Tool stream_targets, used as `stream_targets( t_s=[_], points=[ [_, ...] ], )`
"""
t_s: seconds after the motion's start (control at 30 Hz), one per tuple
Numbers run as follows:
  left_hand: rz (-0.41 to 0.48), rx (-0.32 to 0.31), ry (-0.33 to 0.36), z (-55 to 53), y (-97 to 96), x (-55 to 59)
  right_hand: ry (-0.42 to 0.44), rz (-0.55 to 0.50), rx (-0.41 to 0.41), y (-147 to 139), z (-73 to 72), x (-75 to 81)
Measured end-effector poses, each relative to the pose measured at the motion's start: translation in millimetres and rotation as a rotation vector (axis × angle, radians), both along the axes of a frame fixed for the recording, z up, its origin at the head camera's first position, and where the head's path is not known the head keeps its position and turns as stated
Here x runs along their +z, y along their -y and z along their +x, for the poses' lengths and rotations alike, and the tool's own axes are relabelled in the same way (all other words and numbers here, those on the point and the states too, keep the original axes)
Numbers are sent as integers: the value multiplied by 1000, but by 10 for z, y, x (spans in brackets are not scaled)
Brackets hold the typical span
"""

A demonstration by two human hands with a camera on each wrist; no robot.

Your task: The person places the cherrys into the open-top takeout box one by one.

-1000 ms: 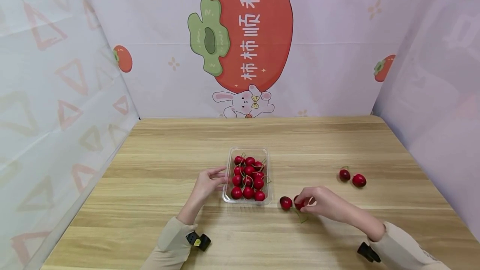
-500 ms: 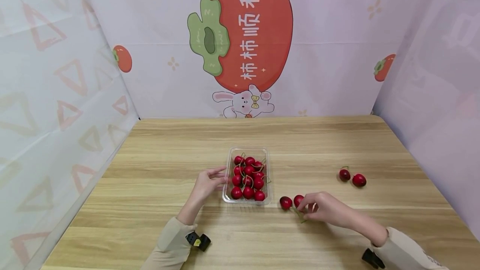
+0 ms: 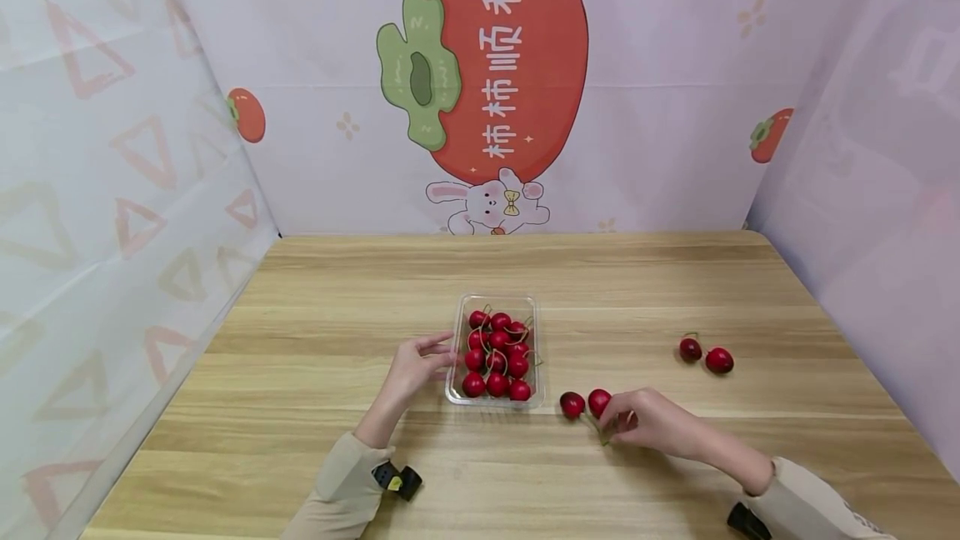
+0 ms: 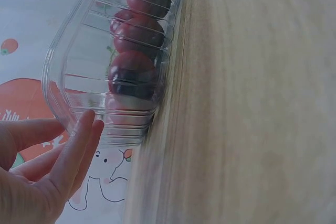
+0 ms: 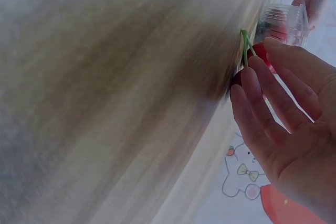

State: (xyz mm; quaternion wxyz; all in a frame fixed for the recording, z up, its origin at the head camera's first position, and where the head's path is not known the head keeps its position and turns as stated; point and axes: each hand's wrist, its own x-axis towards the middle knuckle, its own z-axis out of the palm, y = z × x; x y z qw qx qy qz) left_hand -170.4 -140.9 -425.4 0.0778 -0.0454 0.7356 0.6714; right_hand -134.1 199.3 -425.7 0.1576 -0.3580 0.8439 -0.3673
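Note:
In the head view, my left hand (image 3: 412,367) is at the left side of a clear plastic box (image 3: 493,298) holding several red cherries (image 3: 497,385). Its straight fingers touch or nearly touch the wall of the box (image 4: 79,80) in the left wrist view. My right hand (image 3: 648,422) is beside a pair of cherries (image 3: 572,405) joined by green stems (image 5: 244,45), right of the box. Thumb and fingertips stand slightly apart close to the stems; the right wrist view shows no clear pinch. The right hand (image 5: 299,135) partly covers these cherries there.
A second cherry pair (image 3: 718,361) lies farther right on the wooden table (image 3: 337,290). A printed cloth (image 3: 645,107) hangs behind the table, and more cloth (image 3: 112,215) hangs along the sides.
My right hand has drawn back a little to the right and toward me, from over the nearer cherries to beside their stems. The left hand and the box have stayed put.

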Motion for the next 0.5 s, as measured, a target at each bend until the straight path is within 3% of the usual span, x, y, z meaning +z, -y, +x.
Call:
stream_targets(
  t_s=[0.2,0.5],
  points=[
    [7,4,-7,15,-5,4,26,0,2,2,6,-32],
    [2,-1,-9,6,-3,3,-8,-12,15,1,11,-83]
  ],
)
